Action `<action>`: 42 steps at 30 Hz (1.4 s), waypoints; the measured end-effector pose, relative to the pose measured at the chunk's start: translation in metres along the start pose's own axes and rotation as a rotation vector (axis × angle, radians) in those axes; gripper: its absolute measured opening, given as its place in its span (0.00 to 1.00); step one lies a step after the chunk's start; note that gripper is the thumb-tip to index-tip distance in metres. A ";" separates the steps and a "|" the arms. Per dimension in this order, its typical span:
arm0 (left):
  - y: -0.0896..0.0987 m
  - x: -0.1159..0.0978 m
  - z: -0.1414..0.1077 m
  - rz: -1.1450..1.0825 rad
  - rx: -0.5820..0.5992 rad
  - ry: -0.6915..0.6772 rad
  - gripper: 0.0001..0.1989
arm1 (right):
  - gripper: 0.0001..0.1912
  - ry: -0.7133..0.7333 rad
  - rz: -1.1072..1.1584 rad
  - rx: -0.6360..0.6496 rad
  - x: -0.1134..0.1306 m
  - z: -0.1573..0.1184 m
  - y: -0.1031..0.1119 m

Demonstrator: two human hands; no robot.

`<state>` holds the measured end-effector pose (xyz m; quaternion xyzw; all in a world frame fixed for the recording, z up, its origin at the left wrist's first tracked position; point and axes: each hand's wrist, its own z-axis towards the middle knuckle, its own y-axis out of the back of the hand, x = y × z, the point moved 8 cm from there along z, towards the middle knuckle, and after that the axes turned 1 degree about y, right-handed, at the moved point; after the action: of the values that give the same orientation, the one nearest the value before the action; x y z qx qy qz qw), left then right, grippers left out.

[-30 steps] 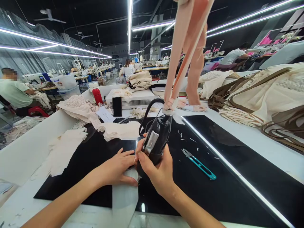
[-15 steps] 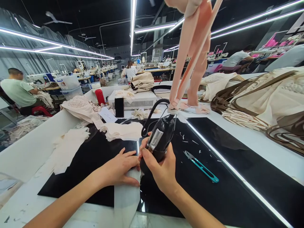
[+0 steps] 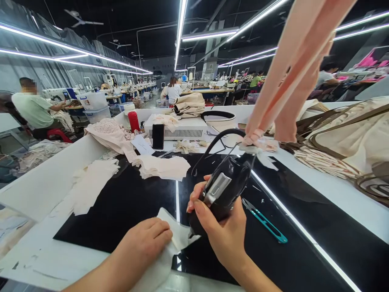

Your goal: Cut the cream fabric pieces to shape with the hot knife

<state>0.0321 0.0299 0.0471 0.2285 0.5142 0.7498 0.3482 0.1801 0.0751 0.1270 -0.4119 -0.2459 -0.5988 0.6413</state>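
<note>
My right hand (image 3: 223,227) is wrapped around a black corded electric cutter (image 3: 226,182) with a silver plate on its side. Pink fabric strips (image 3: 282,81) are tied to the cutter's top and run upward out of view. The cutter's lower tip meets the edge of a white fabric piece (image 3: 179,233). My left hand (image 3: 148,239) is closed on that piece, fingers curled over it, thumb hidden. Right of the cutter, teal thread snips (image 3: 267,225) lie on the black mat (image 3: 100,227).
Stacked pale fabric pieces (image 3: 164,167) lie beyond my hands, with more cut pieces (image 3: 94,182) at left. Behind them stand a black phone (image 3: 158,136), a red bottle (image 3: 133,121) and a white vented box (image 3: 185,133). Cream garments with brown straps (image 3: 343,138) fill the right side. People sew in the background.
The left hand has gone from lying flat on the fabric to gripping it, and its far end has bent and lifted. The cutter has shifted right in view and tilts more.
</note>
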 end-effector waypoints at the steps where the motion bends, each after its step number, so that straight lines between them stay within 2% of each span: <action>1: 0.003 0.004 0.001 -0.052 -0.002 -0.034 0.13 | 0.12 0.013 0.004 -0.004 0.001 0.002 0.001; 5: 0.011 0.016 0.000 -0.143 -0.002 -0.143 0.12 | 0.15 0.014 0.031 -0.017 -0.002 0.008 0.008; 9: 0.009 0.026 0.004 -0.148 -0.005 -0.087 0.16 | 0.17 -0.036 0.061 0.017 -0.008 0.006 0.012; 14: -0.001 0.032 0.020 -0.187 -0.034 -0.008 0.19 | 0.17 -0.033 0.080 0.064 -0.007 -0.001 0.016; 20: -0.016 0.033 0.029 -0.175 0.020 -0.003 0.13 | 0.16 -0.035 0.083 0.062 -0.001 -0.007 0.024; 24: -0.014 0.034 0.025 -0.174 0.016 -0.011 0.12 | 0.15 -0.028 0.105 0.093 0.005 -0.010 0.026; 31: -0.008 0.033 0.021 -0.189 -0.004 -0.027 0.12 | 0.15 -0.061 0.102 0.050 0.009 -0.011 0.029; 36: -0.006 0.031 0.021 -0.213 -0.009 -0.025 0.12 | 0.14 -0.056 0.084 0.089 0.011 -0.010 0.031; 42: -0.007 0.029 0.021 -0.203 -0.008 -0.025 0.12 | 0.15 -0.094 0.070 0.064 0.011 -0.008 0.034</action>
<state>0.0297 0.0659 0.0482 0.1832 0.5275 0.7097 0.4296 0.2138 0.0605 0.1235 -0.4271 -0.2803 -0.5480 0.6624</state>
